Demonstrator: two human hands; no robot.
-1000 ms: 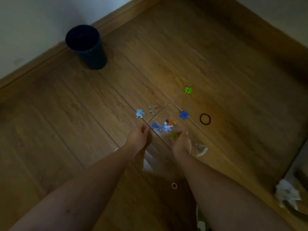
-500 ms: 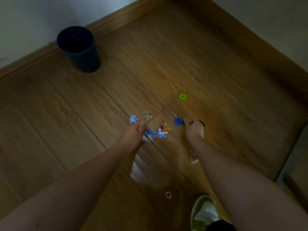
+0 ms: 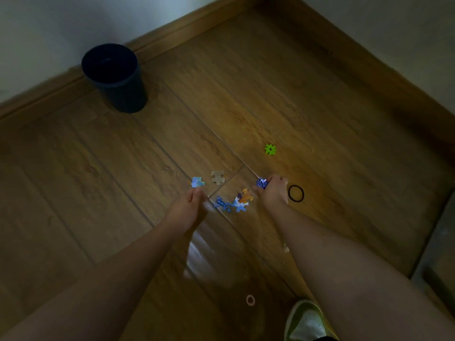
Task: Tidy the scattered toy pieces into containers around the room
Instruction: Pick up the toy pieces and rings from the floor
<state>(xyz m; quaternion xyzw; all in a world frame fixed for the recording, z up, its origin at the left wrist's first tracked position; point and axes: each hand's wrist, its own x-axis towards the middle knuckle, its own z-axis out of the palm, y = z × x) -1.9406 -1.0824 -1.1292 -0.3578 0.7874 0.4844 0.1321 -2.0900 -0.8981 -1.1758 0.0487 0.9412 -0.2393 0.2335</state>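
Floor: glossy brown wood-grain plank floor [image 3: 246, 77], darker seams between planks, matching brown wooden skirting board [image 3: 172, 28] under an off-white painted wall [image 3: 61, 20]. Dark navy, near-black plastic bin [image 3: 115, 77], plain, no pattern. Bright lime-green gear-shaped plastic piece [image 3: 270, 149] with a dark centre mark. Light blue printed cardboard jigsaw piece [image 3: 197, 182] with a greenish patch; plain beige-tan cardboard jigsaw piece [image 3: 217, 177], unprinted side up. Deep blue gear-shaped plastic piece [image 3: 261, 183]. Orange printed cardboard jigsaw piece [image 3: 246, 196]; blue-and-white jigsaw pieces [image 3: 230, 205], mottled print. Thin black hair-tie loop [image 3: 296, 193]. Small pale pink ring [image 3: 250, 300]. Lime-green and white shoe [image 3: 306, 321].
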